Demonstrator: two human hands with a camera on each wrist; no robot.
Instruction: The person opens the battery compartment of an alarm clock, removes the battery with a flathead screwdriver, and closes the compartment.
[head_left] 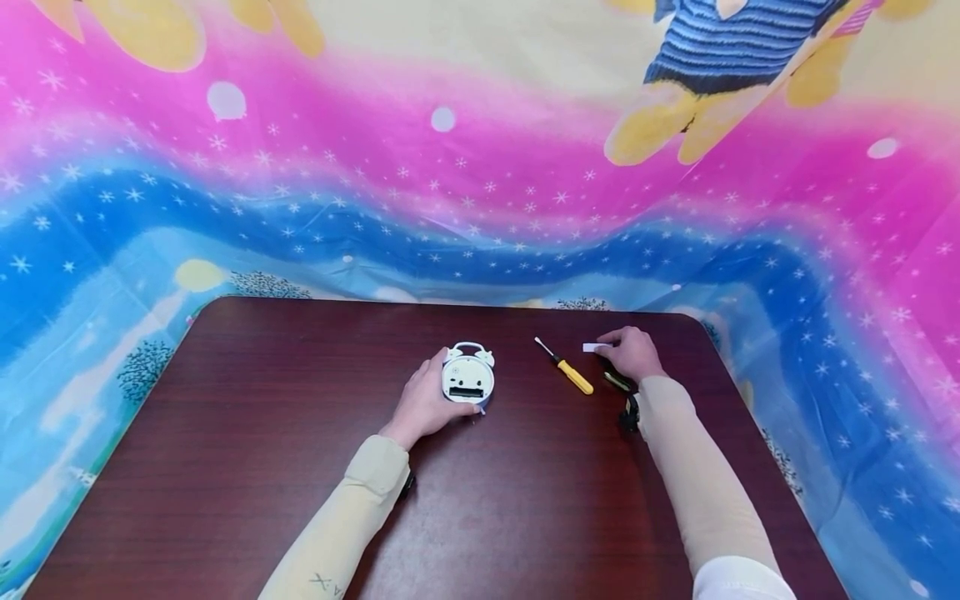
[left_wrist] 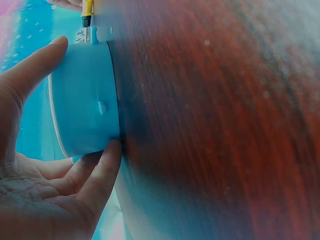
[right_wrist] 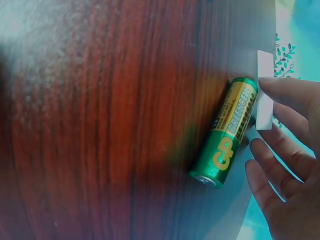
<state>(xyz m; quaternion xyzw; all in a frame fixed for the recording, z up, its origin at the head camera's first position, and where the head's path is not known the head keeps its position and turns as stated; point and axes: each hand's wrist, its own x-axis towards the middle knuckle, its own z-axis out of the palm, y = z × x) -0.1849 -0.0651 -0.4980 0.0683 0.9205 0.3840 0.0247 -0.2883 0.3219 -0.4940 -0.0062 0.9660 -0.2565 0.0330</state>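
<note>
My left hand grips a small white alarm clock from its left side, thumb at the lower edge and fingers near the top. The clock lies with its back up, and an open battery slot shows as a dark gap. From the left wrist view the clock's side looks blue, with thumb and fingers on opposite sides. Over at the right, my right hand pinches a flat white strip, which looks like a battery cover. A green GP battery lies on the table beside those fingers.
Between the hands lies a screwdriver with a yellow handle, its tip toward the back. The dark red wooden table ends at a far edge against a colourful patterned cloth, which also runs along both sides.
</note>
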